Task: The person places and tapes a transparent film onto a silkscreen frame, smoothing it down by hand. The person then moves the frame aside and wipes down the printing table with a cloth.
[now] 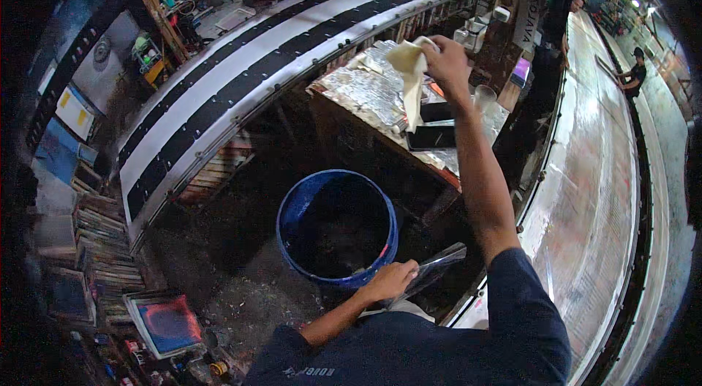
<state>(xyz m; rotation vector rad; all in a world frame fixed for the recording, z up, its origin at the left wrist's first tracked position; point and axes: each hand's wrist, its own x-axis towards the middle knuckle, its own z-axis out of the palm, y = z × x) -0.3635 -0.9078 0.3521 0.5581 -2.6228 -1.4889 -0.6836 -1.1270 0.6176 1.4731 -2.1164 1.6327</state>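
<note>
Raised over a small worktable (351, 86), my right hand (447, 64) is closed on a cream cloth (411, 68), which hangs down in folds from the fingers. Below the cloth, dark flat boxes (433, 137) lie on the table's stained, foil-like top. Close to my body, my left hand (391, 282) grips a clear, thin plastic sheet (436, 263) that sticks out to the right of the fingers. That hand is beside the near rim of a blue drum (284, 240), whose inside is dark.
A long curved table (227, 68) with black and white bands runs across the back. On the right stretches another long, pale table (585, 240), with a person (635, 75) farther off. Printing frames (164, 324) lean at the lower left.
</note>
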